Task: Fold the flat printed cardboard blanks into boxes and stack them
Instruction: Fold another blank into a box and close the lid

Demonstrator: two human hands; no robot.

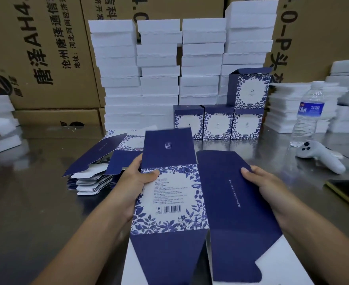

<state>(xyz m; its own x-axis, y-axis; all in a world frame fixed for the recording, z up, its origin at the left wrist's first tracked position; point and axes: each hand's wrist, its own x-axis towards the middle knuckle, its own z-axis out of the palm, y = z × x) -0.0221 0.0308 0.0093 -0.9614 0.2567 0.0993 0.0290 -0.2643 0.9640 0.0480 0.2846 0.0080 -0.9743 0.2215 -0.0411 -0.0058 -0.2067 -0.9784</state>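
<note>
Cardboard blank point(169, 194) spans between both hands, long axis running near to far, left hand point(136, 175) gripping its left edge, right hand point(262, 184) pinching its right panel.

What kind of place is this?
Likely a packing workshop or warehouse: shipping cartons line the back, white foam stacks stand on the steel table, and folded boxes sit near a pile of blanks.
</note>
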